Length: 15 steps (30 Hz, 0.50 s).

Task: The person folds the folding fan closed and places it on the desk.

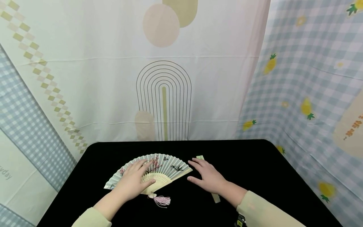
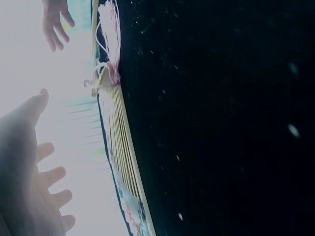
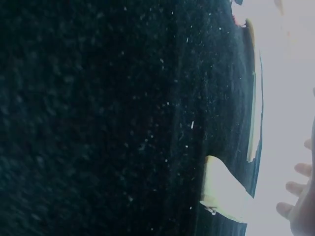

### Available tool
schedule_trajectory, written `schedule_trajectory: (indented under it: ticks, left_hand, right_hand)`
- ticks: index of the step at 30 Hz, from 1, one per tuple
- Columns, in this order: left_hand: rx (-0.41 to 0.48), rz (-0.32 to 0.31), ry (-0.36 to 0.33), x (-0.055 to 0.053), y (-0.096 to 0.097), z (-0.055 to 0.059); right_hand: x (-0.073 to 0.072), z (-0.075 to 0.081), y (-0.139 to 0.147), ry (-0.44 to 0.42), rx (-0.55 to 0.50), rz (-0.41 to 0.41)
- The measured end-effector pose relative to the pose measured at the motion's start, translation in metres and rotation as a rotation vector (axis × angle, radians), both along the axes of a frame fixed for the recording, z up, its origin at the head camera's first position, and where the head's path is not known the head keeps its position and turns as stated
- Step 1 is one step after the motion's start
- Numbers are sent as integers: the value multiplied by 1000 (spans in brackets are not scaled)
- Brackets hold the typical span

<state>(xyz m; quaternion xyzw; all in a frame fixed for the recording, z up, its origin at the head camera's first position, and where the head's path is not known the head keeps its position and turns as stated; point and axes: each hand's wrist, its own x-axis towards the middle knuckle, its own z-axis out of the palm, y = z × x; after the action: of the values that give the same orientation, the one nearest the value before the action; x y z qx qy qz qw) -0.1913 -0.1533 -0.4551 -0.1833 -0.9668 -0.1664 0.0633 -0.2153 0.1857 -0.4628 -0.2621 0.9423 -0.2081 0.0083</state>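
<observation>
An unfolded folding fan (image 1: 173, 165), pale blue with printed blossoms and cream ribs, lies on the black table. From its pivot end trails a pink tassel (image 1: 162, 201). My left hand (image 1: 131, 181) hovers over the fan's left part, fingers spread; the left wrist view shows a gap between that hand (image 2: 27, 172) and the fan (image 2: 120, 132). To the right, my right hand (image 1: 209, 178) is held above a narrow pale green strip-shaped item (image 1: 216, 198), covering its middle. The right wrist view shows one end of this item (image 3: 224, 191); its kind is unclear. Neither hand holds anything.
The black table (image 1: 255, 170) has rounded far corners. Behind it hangs a white printed curtain (image 1: 113, 94), with a blue checked cloth (image 1: 292, 75) on the right side. A dark watch-like object (image 1: 240, 220) sits by the right sleeve. Both wrist views are partly washed out.
</observation>
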Motion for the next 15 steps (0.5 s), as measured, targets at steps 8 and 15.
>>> schedule_trajectory:
  ticks: [8,15]
  left_hand:
    - [0,30,22,7,-13,0]
    - [11,38,13,11,-23,-1]
  right_hand:
    - [-13,-5,-5,46,105,50]
    - [-22,-12,-6,72,125,64]
